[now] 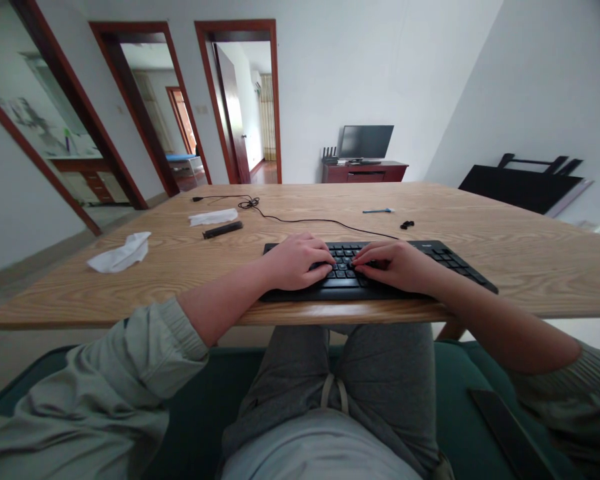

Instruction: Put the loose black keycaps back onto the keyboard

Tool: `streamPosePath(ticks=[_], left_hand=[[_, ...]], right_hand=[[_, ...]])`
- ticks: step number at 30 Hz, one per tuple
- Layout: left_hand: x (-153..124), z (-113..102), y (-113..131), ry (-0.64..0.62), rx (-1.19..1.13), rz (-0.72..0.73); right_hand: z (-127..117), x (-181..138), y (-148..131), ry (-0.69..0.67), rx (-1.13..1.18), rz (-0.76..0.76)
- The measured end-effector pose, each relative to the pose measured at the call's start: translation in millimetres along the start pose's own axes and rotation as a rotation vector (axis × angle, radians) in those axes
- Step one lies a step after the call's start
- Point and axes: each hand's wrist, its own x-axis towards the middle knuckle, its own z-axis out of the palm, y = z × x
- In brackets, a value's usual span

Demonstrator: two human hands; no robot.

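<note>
A black keyboard (343, 283) lies near the front edge of the wooden table, its right end reaching past my right forearm. My left hand (300, 262) rests over its left half, fingers bent, with thumb and index tips close together at the middle keys. From the other side my right hand (395, 263) covers part of the keys, its thumb and fingertips drawn together on them. The two sets of fingertips are a small gap apart. Whether a single key is pinched is too small to tell. A black cable (320, 221) runs from behind the keyboard toward the far left.
On the wooden table (180, 267) are a crumpled white tissue (121, 253), a folded tissue (213, 217), a dark bar-shaped object (223, 230), a thin blue stick-like tool (378, 211) and small black pieces (407, 225). A monitor (367, 141) stands on a cabinet beyond.
</note>
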Motion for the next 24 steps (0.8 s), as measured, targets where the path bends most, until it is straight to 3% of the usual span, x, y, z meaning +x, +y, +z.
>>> streamPosePath(ticks=[13, 24], left_hand=[[1, 0, 2, -0.046, 0.015, -0.007], [6, 5, 3, -0.217, 0.035, -0.024]], right_hand=[[-1, 5, -2, -0.018, 0.024, 0.014], [-2, -6, -5, 0.007, -0.035, -0.058]])
